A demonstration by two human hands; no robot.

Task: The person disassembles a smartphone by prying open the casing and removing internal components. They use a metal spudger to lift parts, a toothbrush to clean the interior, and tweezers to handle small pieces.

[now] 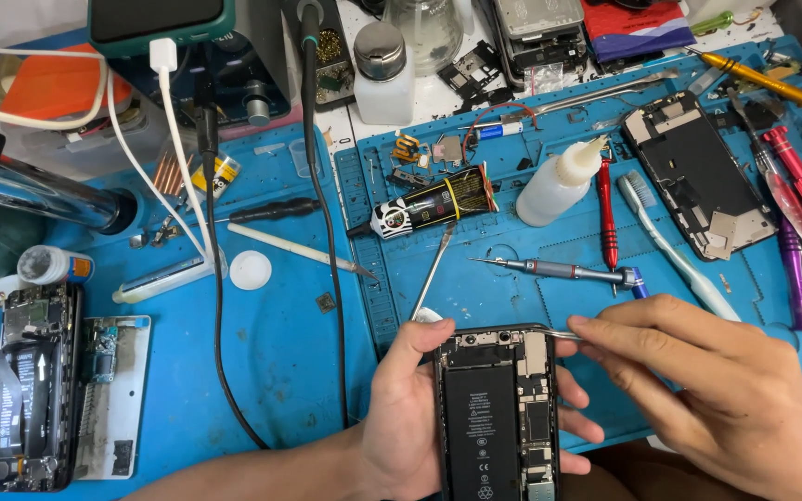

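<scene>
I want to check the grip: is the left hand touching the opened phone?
Touching. The head view shows the left hand wrapped around the opened phone, thumb on its top-left corner.

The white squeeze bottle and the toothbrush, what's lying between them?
In the head view, a red-handled screwdriver lies between the white squeeze bottle and the toothbrush, on the blue mat.

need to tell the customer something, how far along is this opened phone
Done: the opened phone has its cover off, with the black battery and boards bare. In hand: the left hand cradles it while the right hand works metal tweezers at its top edge. Left: nothing is closed up; the battery sits in place, and screwdrivers lie loose on the blue mat.
</scene>
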